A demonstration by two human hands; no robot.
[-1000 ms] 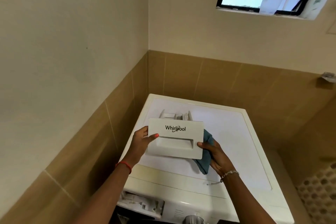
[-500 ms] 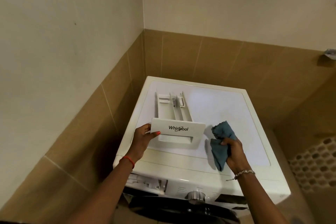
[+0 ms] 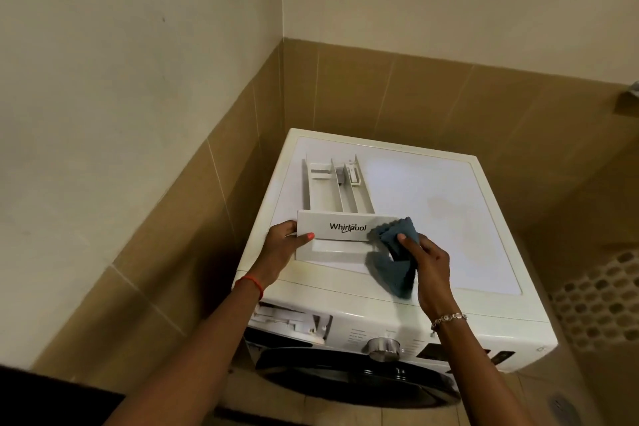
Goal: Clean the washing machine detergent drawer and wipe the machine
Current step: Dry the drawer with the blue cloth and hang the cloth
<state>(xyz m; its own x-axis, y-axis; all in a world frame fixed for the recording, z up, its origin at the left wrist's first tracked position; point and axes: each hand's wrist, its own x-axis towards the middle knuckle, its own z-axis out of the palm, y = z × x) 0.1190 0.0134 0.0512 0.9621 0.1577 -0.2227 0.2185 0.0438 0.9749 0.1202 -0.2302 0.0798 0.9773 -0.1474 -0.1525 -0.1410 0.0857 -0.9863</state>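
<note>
the detergent drawer (image 3: 330, 188) lies out of its slot on the white top of the washing machine (image 3: 449, 214), towards the left side, with its divided compartments pointing to the back wall. its front panel (image 3: 321, 230) faces the person and carries the word "whirlpool" in dark letters. the left hand (image 3: 281, 247) holds the left end of that panel, fingers curled behind it and the thumb, with an orange-painted nail, laid across the front. the right hand (image 3: 428, 263) has its fingers closed on a folded blue-grey cloth (image 3: 392, 275), which touches the right end of the panel and hangs down over the top's front edge. a red thread (image 3: 250, 285) circles the left wrist and a beaded bracelet (image 3: 448, 317) the right. below, on the machine's front, the open drawer slot (image 3: 290, 320) sits at the left, a silver dial (image 3: 382, 349) beside it, and the dark round door (image 3: 345, 379) underneath. the small print around the dial is too blurred to read. tan tiles (image 3: 397, 97) line the lower walls in the corner.
</note>
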